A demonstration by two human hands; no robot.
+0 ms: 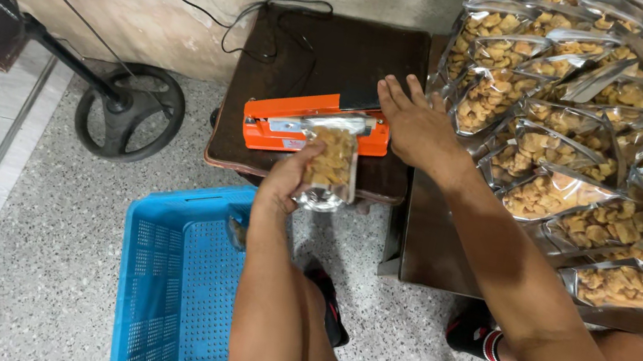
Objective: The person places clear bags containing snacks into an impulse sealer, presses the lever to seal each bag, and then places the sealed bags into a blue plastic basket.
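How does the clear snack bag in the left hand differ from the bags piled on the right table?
The clear snack bag, held by the left hand, lies alone with its top in the orange heat sealer. The piled bags overlap in a heap, untouched. Both hold golden fried pieces.

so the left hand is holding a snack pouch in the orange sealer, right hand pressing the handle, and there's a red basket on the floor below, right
Not quite: the basket is blue, not red, as the head view shows. The rest holds: the left hand holds a snack pouch in the orange sealer, and the right hand presses its handle.
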